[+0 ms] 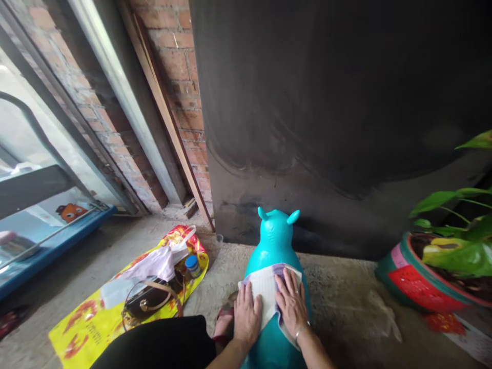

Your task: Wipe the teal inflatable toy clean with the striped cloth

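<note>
A turquoise inflatable animal toy (277, 233) with two small ears stands on the floor in front of me, its head toward the dark board. Across its back lies a white cloth (261, 284) with purplish edges. My left hand (247, 313) rests flat on the cloth's left part, fingers stretched forward. On the right part of the cloth, my right hand (291, 302) is also laid flat with its fingers slightly spread; it wears a ring and a bracelet. The toy's lower body is partly hidden by my arms.
On the left, a yellow plastic sheet (82, 325) holds a dark handbag (148, 300), a white cloth (157, 261) and a blue-lidded jar (192, 265). A potted plant (403, 271) stands right. Behind the toy is a black board (326, 102); a blue cart (77, 241) stands far left.
</note>
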`<state>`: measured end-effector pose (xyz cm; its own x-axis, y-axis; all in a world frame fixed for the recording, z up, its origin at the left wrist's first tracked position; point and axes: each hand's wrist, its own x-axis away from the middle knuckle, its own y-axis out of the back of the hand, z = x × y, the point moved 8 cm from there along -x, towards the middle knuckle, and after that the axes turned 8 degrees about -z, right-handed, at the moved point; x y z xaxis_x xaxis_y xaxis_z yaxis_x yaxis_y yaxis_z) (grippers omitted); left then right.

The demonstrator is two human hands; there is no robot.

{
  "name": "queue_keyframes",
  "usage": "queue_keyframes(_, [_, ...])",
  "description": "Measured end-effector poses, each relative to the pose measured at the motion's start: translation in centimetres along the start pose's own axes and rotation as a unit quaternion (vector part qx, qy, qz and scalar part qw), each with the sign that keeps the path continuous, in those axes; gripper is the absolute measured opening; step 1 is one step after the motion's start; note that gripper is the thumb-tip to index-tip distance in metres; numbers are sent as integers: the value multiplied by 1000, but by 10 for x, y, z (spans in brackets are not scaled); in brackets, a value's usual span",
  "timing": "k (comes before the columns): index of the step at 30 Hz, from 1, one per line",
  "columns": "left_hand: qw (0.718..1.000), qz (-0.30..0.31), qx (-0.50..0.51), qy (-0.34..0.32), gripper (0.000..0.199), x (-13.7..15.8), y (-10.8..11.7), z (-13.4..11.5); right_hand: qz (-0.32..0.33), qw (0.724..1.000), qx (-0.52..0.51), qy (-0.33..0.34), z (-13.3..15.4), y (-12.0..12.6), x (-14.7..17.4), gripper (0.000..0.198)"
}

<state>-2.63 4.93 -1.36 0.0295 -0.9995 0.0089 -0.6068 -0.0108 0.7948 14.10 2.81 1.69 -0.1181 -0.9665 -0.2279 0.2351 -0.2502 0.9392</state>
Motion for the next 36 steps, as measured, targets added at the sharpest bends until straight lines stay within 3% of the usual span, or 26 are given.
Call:
queue_keyframes(4, [999,-16,6,-37,62,24,-2,18,-98,995,-7,18,-1,1,45,54])
queue_keyframes(7, [994,-37,5,-107,61,44,-13,39,-162,986,-5,35,-2,-11,89,60])
queue_keyframes(11, [986,-67,-11,-151,60,53,-26,64,-173,983,29,-54,-2,-33,122,66])
queue_keyframes(14, [985,-58,-16,-163,60,47,-30,67,-158,979,9,-125,7,-31,110,68])
queue_keyframes(17, [984,-76,-9,-163,59,35,-22,58,-126,978,-4,-168,10,-15,74,67])
queue_keyframes(21, [987,-42,1,-155,61,7,-13,28,-52,987,-26,-152,0,1,14,64])
queue_keyframes(27, [991,6,-13,-136,63,-46,-11,-26,10,986,-65,-151,-29,-2,-45,67])
queue_keyframes(32, [991,-6,-35,-125,61,-52,-11,-32,1,983,-84,-161,-32,0,-48,67])
queue_keyframes(36, [989,-10,-64,-133,62,-34,-8,-23,-50,974,-79,-205,-31,-4,-6,60])
